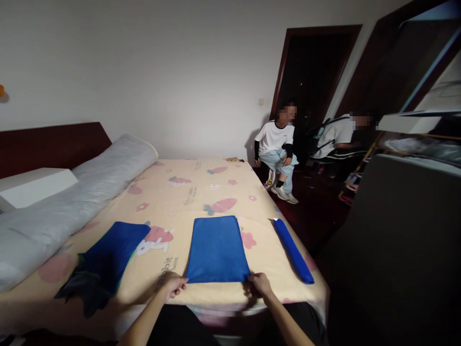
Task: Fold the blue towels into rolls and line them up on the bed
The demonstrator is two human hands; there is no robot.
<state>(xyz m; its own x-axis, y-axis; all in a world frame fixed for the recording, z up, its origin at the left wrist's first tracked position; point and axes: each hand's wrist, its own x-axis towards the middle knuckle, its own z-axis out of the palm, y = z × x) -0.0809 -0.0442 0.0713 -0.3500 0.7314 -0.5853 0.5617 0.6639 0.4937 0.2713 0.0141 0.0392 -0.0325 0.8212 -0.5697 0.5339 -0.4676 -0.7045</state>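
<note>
A blue cloth (218, 250), folded into a flat rectangle, lies on the bed in front of me. My left hand (175, 287) pinches its near left corner. At the near right corner my right hand (260, 285) has its fingers closed on the edge. To the right lies a narrow blue roll (293, 251), seemingly of similar cloth, with a small white bit at its far end. Left of the folded cloth is a rumpled dark blue cloth (111, 254) with green edging, its near end dark and crumpled.
The bed (194, 199) has a cream sheet with carrots and rabbits. A long grey wrapped roll (97, 192) and a white box (39, 185) lie at left by the headboard (54, 142). Two people sit beyond the bed's right side. A dark panel (396, 250) stands at right.
</note>
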